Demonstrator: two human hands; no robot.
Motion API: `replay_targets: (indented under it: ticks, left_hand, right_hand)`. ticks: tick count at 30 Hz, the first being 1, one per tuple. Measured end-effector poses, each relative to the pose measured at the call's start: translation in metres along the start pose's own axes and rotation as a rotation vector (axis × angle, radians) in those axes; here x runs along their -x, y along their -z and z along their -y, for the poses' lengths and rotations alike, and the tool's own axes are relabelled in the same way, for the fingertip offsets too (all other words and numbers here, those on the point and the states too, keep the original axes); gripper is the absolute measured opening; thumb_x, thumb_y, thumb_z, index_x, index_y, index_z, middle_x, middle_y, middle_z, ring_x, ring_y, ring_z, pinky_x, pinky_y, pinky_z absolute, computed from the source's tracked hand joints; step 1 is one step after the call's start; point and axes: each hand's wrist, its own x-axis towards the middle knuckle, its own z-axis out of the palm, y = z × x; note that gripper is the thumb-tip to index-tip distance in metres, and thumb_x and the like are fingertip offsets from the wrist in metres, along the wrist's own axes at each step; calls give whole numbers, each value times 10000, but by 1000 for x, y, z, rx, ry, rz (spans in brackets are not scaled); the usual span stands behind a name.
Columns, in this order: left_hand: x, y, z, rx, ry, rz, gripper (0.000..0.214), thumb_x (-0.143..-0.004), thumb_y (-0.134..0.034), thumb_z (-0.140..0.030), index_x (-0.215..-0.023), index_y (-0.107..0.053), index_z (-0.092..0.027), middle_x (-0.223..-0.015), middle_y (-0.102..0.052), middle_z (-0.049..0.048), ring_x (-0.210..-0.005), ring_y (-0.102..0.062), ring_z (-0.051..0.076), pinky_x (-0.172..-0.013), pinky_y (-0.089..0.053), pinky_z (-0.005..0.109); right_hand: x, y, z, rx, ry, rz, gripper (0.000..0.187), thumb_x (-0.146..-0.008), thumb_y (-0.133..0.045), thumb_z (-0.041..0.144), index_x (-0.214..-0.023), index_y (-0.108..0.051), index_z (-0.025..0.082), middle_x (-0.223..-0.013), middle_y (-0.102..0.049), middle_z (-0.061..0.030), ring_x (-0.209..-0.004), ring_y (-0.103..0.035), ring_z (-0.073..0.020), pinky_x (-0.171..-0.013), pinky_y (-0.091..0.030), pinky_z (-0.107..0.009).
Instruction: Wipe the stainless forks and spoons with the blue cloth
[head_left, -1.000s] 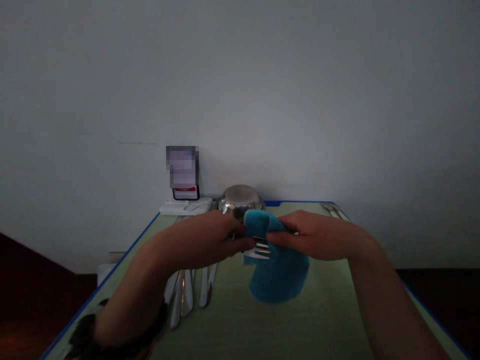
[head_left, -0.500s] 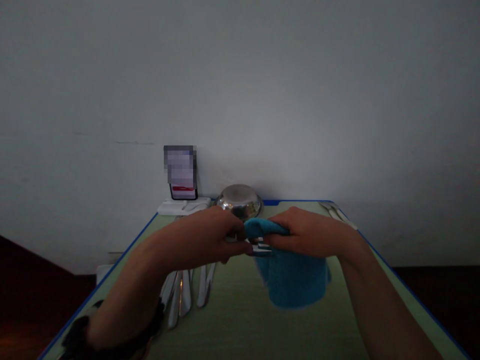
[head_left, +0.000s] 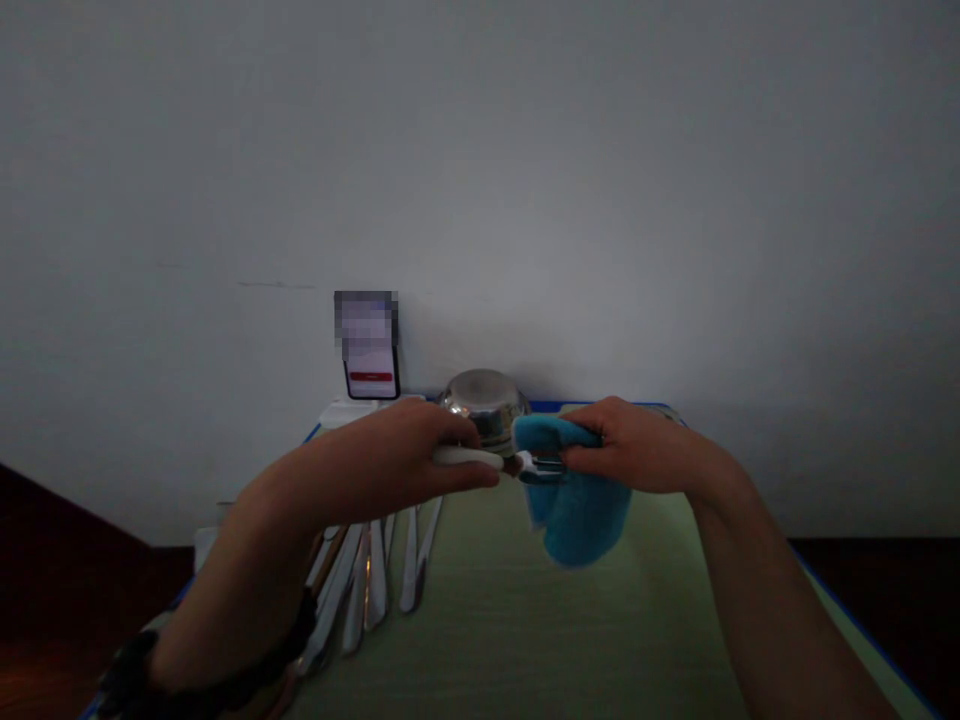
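Note:
My left hand [head_left: 420,455] pinches the pale handle of a fork [head_left: 469,457], held level above the table with its metal tines pointing right. My right hand [head_left: 637,445] grips a blue cloth [head_left: 585,515] that hangs down in a fold. The fork's tines lie against the cloth near my right fingertips. Below and beside my left forearm several pieces of cutlery [head_left: 375,580] with metal handles lie spread on the table, partly hidden by the arm.
An upturned shiny metal bowl [head_left: 486,400] sits at the table's back edge. Left of it a phone [head_left: 371,370] stands upright on a white stand [head_left: 341,411]. A pale wall [head_left: 600,200] rises behind the green table [head_left: 525,640] with its blue rim. Partly hidden cutlery [head_left: 664,410] lies at the back right.
My right hand has shifted right and slightly up with the cloth, which hangs shorter. More of the fork shows now: its pale handle and neck have come into view.

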Motion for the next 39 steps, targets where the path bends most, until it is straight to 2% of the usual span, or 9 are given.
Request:
replay_targets:
  ticks: [9,15,20,25,30,36,39]
  left_hand:
    - [0,1,1,84,-31,-2,357,-783,-469,-504,-914,-679,-247,-702,-658,-14,-592,-568,126,-559,-369,205]
    - [-1,0,3,71,-11,-6,378,-783,-464,-514,-922,-675,-232,-690,-649,-10,-577,-553,124,-557,-359,210]
    - [-1,-1,2,59,-16,0,397,-790,-447,-529,-905,-673,-224,-676,-635,-9,-576,-545,121,-556,-356,211]
    - [0,0,3,57,-9,16,383,-797,-448,-531,-900,-664,-232,-677,-625,-18,-585,-547,117,-540,-339,208]
    - [0,-1,4,51,-1,35,372,-800,-447,-546,-902,-651,-252,-691,-621,-31,-598,-548,115,-538,-332,206]
    - [-1,0,5,55,11,21,393,-793,-448,-552,-906,-657,-238,-692,-625,-21,-603,-551,124,-550,-345,209]
    - [-1,1,4,73,8,15,400,-791,-446,-544,-910,-661,-229,-687,-628,-11,-593,-552,125,-548,-354,210]
  right_hand:
    - [-6,-9,1,-12,52,2,230,-792,-475,350,-748,-607,167,-607,-564,25,-521,-474,-86,-470,-321,-205]
    - [-3,-5,1,26,31,-67,232,-779,-475,326,-632,-529,155,-513,-472,44,-458,-411,-62,-414,-286,-186]
    - [-1,-3,1,26,22,-39,195,-777,-461,278,-630,-500,157,-522,-472,46,-457,-414,-57,-413,-286,-180]
    - [-5,-6,-1,-19,22,-4,206,-783,-464,314,-663,-521,157,-539,-479,43,-478,-423,-65,-427,-304,-183]
    - [-5,-6,-1,-28,17,-26,220,-771,-469,335,-657,-530,156,-526,-465,41,-467,-415,-70,-416,-295,-188]
    - [-5,-6,-1,-17,-7,-66,222,-760,-439,292,-580,-458,163,-490,-421,45,-445,-394,-68,-410,-279,-196]
    - [-6,-7,-3,-49,-26,-49,232,-774,-429,300,-591,-466,162,-499,-407,44,-447,-383,-67,-408,-271,-196]
